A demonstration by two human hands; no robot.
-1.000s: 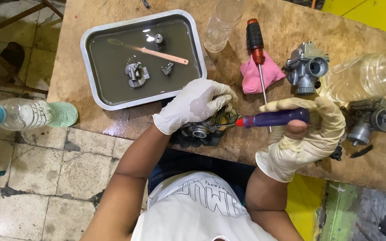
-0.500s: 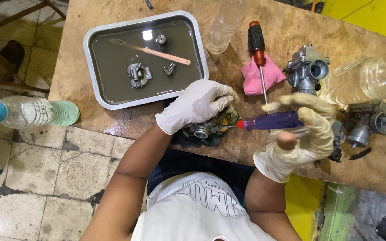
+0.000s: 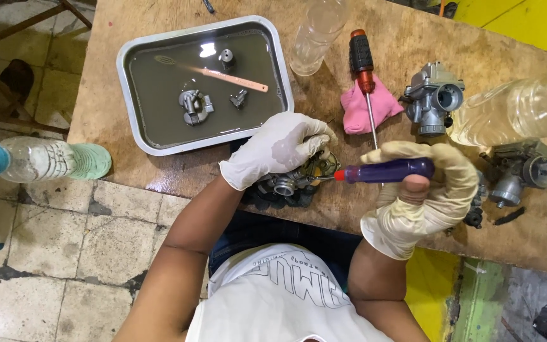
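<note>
A worn wooden bench (image 3: 413,57) is seen from above, set over a floor of stained, cracked tiles (image 3: 52,253); a yellow surface (image 3: 527,25) borders the bench at its far right corner. The carburetor (image 3: 292,180) being worked on is taken as the landmark: it lies at the near edge of the bench, directly in front of the person. It is covered and gripped from above by the gloved left hand (image 3: 280,152), whose fingers are curled closed around it. To the right of the carburetor, a purple-handled screwdriver (image 3: 384,170) is held level in the closed, gloved right hand (image 3: 419,196), with its tip laid against the carburetor.

Beyond and left of the carburetor, a metal tray (image 3: 135,57) of murky liquid is found, with small metal parts (image 3: 194,104) and a pink toothbrush (image 3: 235,79) lying in it. Beyond and right of the carburetor lie a red-handled screwdriver (image 3: 362,63) across a pink rag (image 3: 356,111), a second carburetor body (image 3: 435,98), and a clear plastic bottle (image 3: 520,104) on its side. A third carburetor (image 3: 520,168) sits well to the right. Far left of the carburetor, a blue-capped bottle (image 3: 33,159) overhangs the floor past the bench's left edge.

Bare wood is left between the tray and the carburetor, and along the near edge to its left.
</note>
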